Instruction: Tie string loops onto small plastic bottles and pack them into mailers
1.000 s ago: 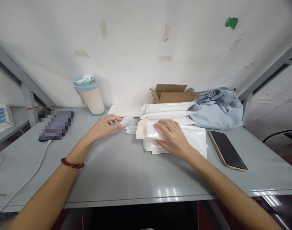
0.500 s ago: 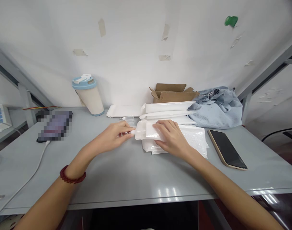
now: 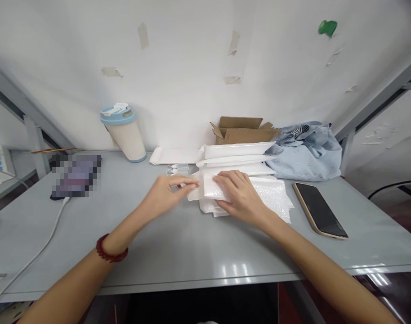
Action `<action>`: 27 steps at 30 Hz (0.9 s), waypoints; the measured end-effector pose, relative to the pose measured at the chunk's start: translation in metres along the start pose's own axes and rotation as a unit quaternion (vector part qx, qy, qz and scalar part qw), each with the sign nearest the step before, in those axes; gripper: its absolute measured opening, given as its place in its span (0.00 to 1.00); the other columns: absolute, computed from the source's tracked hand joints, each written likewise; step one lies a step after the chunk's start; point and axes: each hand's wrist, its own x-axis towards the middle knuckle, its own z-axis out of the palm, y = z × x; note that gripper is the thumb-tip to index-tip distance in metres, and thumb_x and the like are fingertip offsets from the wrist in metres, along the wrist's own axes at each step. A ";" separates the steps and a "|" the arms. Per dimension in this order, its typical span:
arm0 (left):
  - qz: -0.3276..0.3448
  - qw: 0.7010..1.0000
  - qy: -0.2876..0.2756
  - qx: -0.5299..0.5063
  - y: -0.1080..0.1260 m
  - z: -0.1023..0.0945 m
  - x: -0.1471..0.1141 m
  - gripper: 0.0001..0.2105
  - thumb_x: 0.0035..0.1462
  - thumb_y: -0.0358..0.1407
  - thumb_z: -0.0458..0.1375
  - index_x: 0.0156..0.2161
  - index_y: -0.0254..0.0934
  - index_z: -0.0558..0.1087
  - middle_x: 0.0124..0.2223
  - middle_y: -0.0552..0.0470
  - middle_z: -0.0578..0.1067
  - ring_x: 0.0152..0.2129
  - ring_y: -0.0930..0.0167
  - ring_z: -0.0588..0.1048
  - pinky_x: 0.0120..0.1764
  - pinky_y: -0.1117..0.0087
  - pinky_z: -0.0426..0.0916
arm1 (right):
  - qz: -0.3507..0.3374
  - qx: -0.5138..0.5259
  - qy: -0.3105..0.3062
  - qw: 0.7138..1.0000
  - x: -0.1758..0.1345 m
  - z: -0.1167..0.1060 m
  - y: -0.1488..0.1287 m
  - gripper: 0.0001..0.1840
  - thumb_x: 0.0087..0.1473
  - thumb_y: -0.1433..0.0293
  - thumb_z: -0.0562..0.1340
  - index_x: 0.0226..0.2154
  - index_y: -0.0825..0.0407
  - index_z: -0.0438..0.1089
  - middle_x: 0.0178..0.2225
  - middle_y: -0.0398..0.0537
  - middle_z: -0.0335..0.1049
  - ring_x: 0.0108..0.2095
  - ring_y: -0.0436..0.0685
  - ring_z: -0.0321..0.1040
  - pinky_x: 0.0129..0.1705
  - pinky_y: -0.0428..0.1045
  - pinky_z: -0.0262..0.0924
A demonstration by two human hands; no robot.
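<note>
My right hand [image 3: 239, 193] grips a white bubble mailer [image 3: 212, 188], thumb below and fingers on top, with the flap end pointing left. My left hand [image 3: 170, 193] is closed in a pinch at that flap end; whatever lies between thumb and forefinger is too small to make out. More white bubble mailers [image 3: 271, 195] lie flat under the held one and reach out to the right. Just behind the left fingertips are small clear plastic packets [image 3: 179, 170] with white pieces in them.
Behind the hands, several white mailers [image 3: 237, 150] are stacked before an opened cardboard box [image 3: 247, 135]. A light blue cloth [image 3: 305, 153] is bunched on the right, near a phone [image 3: 320, 210]. A tumbler [image 3: 124, 135] and a cabled, blurred device [image 3: 78, 176] stand left on the grey table [image 3: 151, 265].
My left fingertips have shifted right, onto the mailer's flap end. The small white piece seen between them before no longer shows. My right hand keeps its grip on the mailer, nearly unmoved.
</note>
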 end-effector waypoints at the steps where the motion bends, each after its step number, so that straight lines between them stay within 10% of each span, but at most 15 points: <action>1: -0.031 0.998 0.032 0.035 -0.003 -0.008 0.002 0.13 0.54 0.44 0.56 0.37 0.41 0.79 0.40 0.51 0.80 0.37 0.63 0.74 0.39 0.66 0.67 | 0.007 -0.003 0.003 1.000 0.000 0.000 0.002 0.21 0.50 0.71 0.61 0.49 0.54 0.61 0.47 0.58 0.65 0.46 0.64 0.60 0.44 0.57 0.56; 11: -0.053 0.968 -0.059 0.240 -0.060 -0.020 0.014 0.12 0.51 0.37 0.52 0.37 0.39 0.75 0.31 0.48 0.76 0.32 0.60 0.73 0.33 0.66 0.63 | 0.037 -0.024 0.010 0.999 0.002 0.001 0.011 0.21 0.50 0.71 0.61 0.48 0.53 0.61 0.47 0.57 0.65 0.46 0.65 0.60 0.43 0.57 0.56; 27: -0.051 0.978 -0.094 0.177 -0.049 -0.030 0.013 0.07 0.51 0.38 0.49 0.25 0.40 0.65 0.27 0.51 0.71 0.25 0.66 0.68 0.28 0.68 0.61 | 0.040 -0.030 -0.008 0.999 0.001 0.004 0.012 0.21 0.51 0.69 0.61 0.49 0.53 0.62 0.47 0.57 0.65 0.47 0.65 0.60 0.44 0.58 0.57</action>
